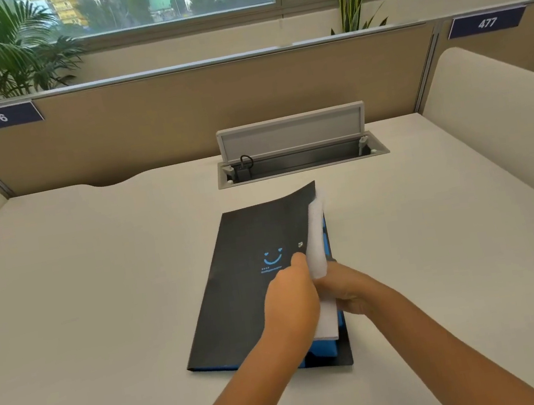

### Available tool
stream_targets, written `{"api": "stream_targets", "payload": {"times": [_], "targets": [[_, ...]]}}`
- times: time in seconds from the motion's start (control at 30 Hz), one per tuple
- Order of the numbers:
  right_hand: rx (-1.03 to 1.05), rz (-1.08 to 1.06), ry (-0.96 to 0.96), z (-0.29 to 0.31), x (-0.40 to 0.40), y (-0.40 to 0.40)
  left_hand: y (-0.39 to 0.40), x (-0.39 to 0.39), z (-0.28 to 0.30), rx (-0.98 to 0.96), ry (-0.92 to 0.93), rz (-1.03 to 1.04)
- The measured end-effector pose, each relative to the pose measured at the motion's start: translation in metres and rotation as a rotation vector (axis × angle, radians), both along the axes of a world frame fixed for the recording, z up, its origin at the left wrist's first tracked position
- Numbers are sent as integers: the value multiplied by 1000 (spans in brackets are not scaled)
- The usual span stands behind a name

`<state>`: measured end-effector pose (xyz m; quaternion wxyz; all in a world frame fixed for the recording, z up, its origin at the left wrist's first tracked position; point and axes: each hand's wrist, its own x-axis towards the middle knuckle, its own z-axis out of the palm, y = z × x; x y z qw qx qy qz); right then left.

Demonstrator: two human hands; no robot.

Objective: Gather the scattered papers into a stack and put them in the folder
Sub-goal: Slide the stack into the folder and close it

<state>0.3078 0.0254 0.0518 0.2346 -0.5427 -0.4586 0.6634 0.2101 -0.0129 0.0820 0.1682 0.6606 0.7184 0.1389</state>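
Papers [318, 250] stand on edge between both hands, their long axis running away from the person toward the open cable tray [300, 159]; left hand [291, 306] pinches them, right hand [348, 289] curls round them — its fingertips hidden; black folder [252, 274] beneath, cover lifted, blue inside partly covered.

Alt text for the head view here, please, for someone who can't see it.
Both hands, left hand and right hand, grip a white stack of papers at the open edge of a black folder with a blue smiley, lying on a pale desk. Behind it an open cable tray and a partition labelled 476 and 477.
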Motion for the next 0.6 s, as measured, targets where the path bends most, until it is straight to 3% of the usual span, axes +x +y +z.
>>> {"api": "stream_targets", "payload": {"times": [0.1, 0.23, 0.37, 0.47, 0.6], "targets": [[-43, -15, 28, -11, -16, -3, 0, 9, 1, -101, 79, 58], [-85, 3, 77, -18, -21, -4, -9, -7, 5, 58, -311, -74], [-28, -156, 75, -33, -11, -4, 5, -51, -7, 87, -474, -21], [98, -322, 0, -38, -5, -3, 15, -99, -30, 130, -370, 200], [251, -294, -79, -35, -8, -5, 19, -135, -57, -32, -181, 436]]}}
